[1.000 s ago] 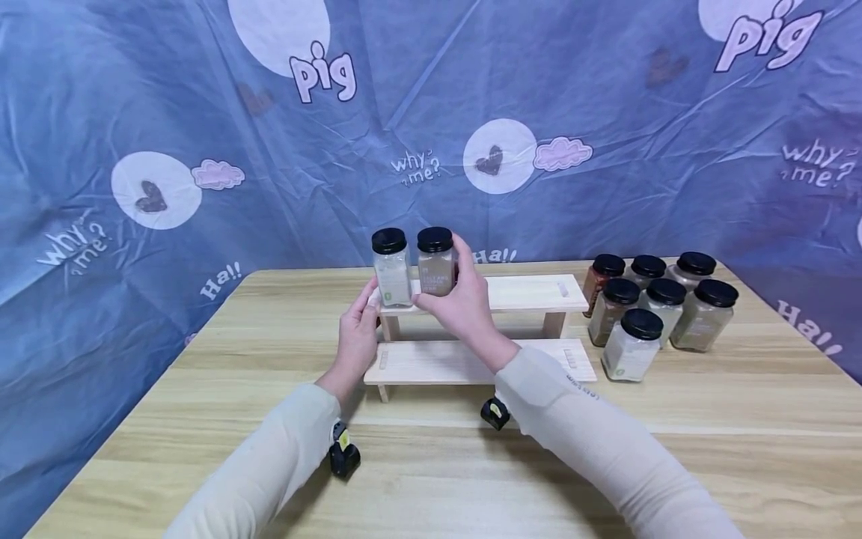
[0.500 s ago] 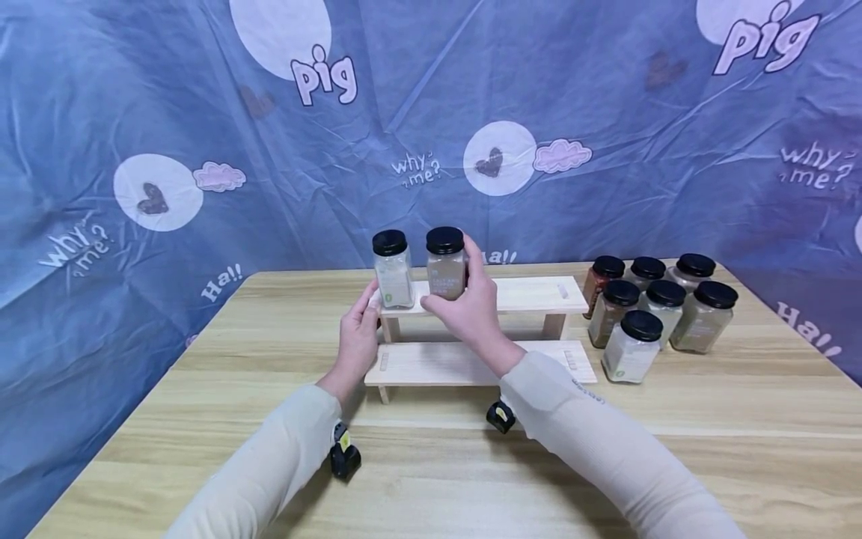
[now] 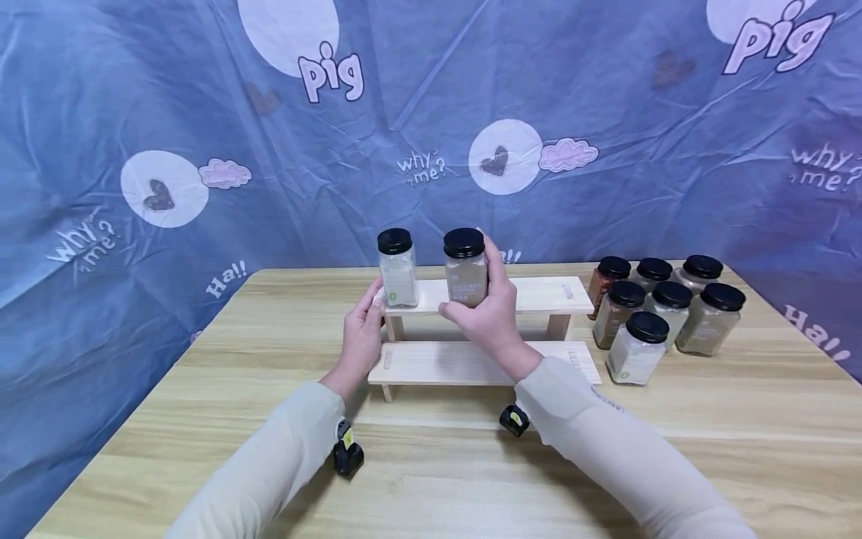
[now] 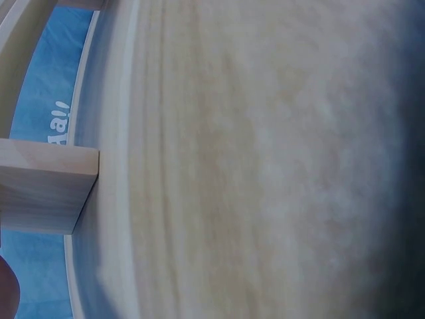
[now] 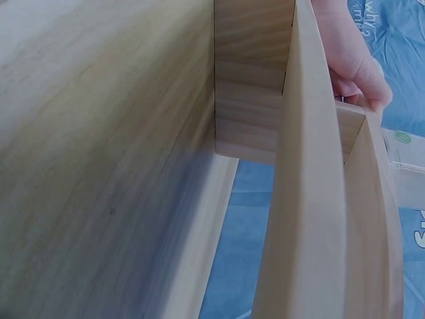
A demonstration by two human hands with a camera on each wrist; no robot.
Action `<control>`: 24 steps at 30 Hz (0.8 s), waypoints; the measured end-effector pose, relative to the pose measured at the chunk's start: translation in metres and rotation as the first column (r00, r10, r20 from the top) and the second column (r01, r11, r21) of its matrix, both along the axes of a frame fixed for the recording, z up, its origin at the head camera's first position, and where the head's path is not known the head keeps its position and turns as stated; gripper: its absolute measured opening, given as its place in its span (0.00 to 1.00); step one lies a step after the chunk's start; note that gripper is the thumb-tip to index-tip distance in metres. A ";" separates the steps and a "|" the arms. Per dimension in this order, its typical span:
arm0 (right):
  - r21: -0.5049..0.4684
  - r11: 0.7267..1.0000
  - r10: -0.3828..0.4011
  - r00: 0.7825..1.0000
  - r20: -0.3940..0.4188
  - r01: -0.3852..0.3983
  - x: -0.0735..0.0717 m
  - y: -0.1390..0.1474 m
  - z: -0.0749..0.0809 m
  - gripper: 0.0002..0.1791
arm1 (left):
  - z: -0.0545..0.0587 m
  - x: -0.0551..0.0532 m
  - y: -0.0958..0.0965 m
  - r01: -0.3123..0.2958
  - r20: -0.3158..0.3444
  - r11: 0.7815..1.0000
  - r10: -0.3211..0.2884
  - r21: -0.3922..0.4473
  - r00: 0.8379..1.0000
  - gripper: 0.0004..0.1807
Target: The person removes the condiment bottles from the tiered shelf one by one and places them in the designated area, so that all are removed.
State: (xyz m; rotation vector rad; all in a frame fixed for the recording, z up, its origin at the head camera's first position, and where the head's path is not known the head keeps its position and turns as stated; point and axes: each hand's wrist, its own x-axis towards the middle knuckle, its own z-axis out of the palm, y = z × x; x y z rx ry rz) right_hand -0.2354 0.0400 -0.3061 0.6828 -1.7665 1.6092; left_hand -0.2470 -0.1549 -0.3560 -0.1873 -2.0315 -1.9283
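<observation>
A two-tier wooden spice rack stands mid-table. My left hand grips the left end of its upper shelf; the right wrist view shows this hand's thumb and fingers around the shelf's end. Just above those fingers, a square glass jar of white contents with a black lid stands upright on the shelf. To its right, my right hand holds a similar jar of grey-brown powder upright at the upper shelf, thumb in front and fingers around its right side. A gap separates the two jars.
Several black-lidded spice jars stand grouped on the table right of the rack, the nearest a white-filled jar. A blue printed cloth hangs behind the table. The lower shelf runs under my right wrist.
My right hand has moved right along the upper shelf with the grey-brown jar, widening the gap to the white one. My left hand keeps its grip on the rack.
</observation>
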 end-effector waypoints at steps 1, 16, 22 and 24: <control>-0.003 1.000 -0.004 1.000 -0.008 0.004 0.001 0.001 0.000 0.53 | 0.000 0.000 0.000 -0.001 0.000 1.000 0.001 -0.002 1.000 0.23; -0.047 0.999 -0.013 0.999 -0.052 0.010 0.019 0.031 0.002 0.52 | -0.003 0.000 0.000 -0.003 0.022 1.000 0.003 0.006 1.000 0.23; -0.045 0.998 -0.044 0.999 -0.013 0.044 0.030 0.046 0.005 0.52 | -0.003 -0.001 0.001 0.007 0.014 1.000 -0.007 0.011 1.000 0.23; -0.046 0.998 -0.053 0.999 -0.004 0.053 0.032 0.049 0.007 0.52 | -0.002 -0.001 0.001 0.000 0.007 1.000 -0.001 0.006 1.000 0.23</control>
